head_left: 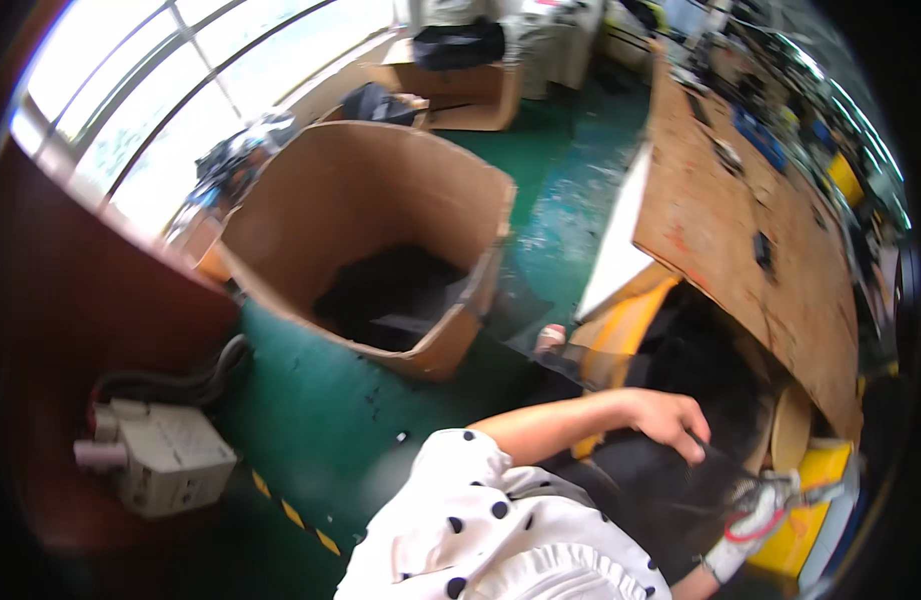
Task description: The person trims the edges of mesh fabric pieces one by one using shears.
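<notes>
My bare left hand [670, 422] reaches across to the right, its fingers curled on the edge of a thin black mesh sheet [660, 485]. The sheet hangs dark and partly see-through in front of me. Lower right, my right hand [755, 520] wears a white glove and grips a pair of scissors [770, 525] with red handles. Their metal blades point right, beside the mesh; blur hides whether they touch it. More black material [695, 350] lies beyond my left hand, under the table's edge.
A large open cardboard box [370, 170] with black material inside stands ahead on the green floor [310, 385]. A wooden table [740, 220] runs along the right, with a yellow box [815, 480] below it. A beige electrical box [170, 455] sits at left.
</notes>
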`<state>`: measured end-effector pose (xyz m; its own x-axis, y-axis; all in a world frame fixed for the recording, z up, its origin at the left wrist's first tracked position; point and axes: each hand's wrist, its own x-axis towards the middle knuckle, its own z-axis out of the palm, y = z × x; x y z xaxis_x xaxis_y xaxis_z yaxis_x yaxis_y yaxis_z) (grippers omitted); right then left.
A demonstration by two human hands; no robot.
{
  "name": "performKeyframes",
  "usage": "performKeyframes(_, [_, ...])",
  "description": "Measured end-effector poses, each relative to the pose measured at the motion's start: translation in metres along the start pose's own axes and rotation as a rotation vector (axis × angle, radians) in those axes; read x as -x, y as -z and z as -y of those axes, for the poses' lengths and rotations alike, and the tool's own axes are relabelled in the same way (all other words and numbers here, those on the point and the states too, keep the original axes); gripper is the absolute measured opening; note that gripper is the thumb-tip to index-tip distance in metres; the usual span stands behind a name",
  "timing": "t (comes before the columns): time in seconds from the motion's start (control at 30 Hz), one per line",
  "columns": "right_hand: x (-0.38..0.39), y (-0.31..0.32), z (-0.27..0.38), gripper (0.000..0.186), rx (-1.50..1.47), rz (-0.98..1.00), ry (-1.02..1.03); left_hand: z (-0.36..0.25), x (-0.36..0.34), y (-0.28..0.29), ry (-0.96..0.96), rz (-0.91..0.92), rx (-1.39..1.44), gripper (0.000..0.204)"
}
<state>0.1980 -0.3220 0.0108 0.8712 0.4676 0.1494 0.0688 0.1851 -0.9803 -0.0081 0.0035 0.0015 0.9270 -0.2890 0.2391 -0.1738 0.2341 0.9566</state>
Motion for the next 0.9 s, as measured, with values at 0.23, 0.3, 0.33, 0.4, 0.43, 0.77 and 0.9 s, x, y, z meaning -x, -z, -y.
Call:
performKeyframes(0.23, [0.001,-0.100,0.026,0.043,0.413,-0.113,0.279,0.026,-0.008,0.020,0.055,-0.144,0.493,0.029])
performKeyframes(0.3, [0.010,-0.094,0.030,0.052,0.405,-0.155,0.261,0.024,-0.012,0.010,0.022,-0.159,0.617,0.035])
performKeyframes(0.33, [0.011,-0.095,0.033,0.053,0.396,-0.162,0.250,0.017,-0.015,0.006,0.064,-0.189,0.703,0.039])
performKeyframes(0.4, [0.016,-0.093,0.040,0.053,0.479,-0.215,0.222,0.026,-0.022,0.011,0.045,-0.112,0.687,0.045])
performKeyframes(0.43, [0.014,-0.086,0.038,0.051,0.550,-0.217,0.274,0.024,-0.024,0.013,0.096,-0.061,0.692,0.044])
performKeyframes(0.77, [0.001,-0.040,0.020,0.031,-0.150,-0.172,0.070,0.018,-0.050,-0.006,0.287,-0.120,0.859,0.043])
performKeyframes(0.9, [0.024,-0.050,0.047,0.036,-0.148,-0.338,0.189,0.006,-0.076,0.000,0.211,-0.309,0.891,0.057])
